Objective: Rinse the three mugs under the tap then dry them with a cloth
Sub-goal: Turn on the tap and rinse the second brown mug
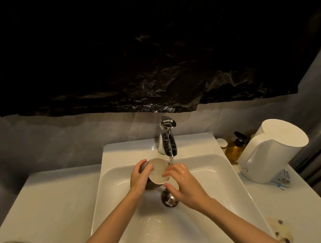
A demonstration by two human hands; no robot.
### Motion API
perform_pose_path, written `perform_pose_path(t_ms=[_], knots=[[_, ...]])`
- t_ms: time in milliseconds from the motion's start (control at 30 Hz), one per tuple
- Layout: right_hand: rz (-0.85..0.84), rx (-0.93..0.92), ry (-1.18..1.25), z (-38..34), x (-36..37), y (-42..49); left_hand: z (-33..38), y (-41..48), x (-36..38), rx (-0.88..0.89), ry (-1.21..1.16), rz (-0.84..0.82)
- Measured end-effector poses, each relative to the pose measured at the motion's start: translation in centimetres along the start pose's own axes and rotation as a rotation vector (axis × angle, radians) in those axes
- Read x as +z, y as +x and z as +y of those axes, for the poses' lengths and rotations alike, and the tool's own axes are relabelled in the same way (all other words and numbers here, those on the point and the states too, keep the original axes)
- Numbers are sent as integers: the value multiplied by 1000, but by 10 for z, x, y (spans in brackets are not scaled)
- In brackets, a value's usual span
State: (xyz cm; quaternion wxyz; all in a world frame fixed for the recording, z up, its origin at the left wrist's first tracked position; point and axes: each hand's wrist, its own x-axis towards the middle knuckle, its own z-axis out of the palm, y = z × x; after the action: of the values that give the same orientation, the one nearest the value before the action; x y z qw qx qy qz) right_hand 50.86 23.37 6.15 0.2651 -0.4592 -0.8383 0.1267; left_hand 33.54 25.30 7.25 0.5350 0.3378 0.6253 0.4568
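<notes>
Beside the running tap (pixel 168 143), the left hand (pixel 140 175) grips a tilted mug (pixel 158 170); the wet right hand (pixel 180 178) pinches its right rim.

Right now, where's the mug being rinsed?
In the head view the mug is centre frame over the sink, gripped by the left hand, just left of the water from the tap, with the right hand at its rim.

No legible text (none anywhere)
</notes>
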Motion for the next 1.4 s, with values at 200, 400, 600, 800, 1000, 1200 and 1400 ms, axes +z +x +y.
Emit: perform_pose_path(t_ms=[200,400,600,800,1000,1200,1400], knots=[[-18,514,448,-18,-1,17,-3,-4,2,-64,-8,-24],[-260,490,173,6,-1,38,-5,-4,5,2,154,-75],[34,547,581,2,14,25,-1,-2,3,-170,-43,-24],[-27,705,880,-7,0,42,-4,-1,0,-490,-367,-141],[-159,685,560,-13,-3,50,-5,-2,1,-421,-170,-72],[-118,647,588,-10,-2,38,3,0,-3,-363,-22,-125],[-314,452,222,0,-27,27,-5,0,-1,-272,285,-284]])
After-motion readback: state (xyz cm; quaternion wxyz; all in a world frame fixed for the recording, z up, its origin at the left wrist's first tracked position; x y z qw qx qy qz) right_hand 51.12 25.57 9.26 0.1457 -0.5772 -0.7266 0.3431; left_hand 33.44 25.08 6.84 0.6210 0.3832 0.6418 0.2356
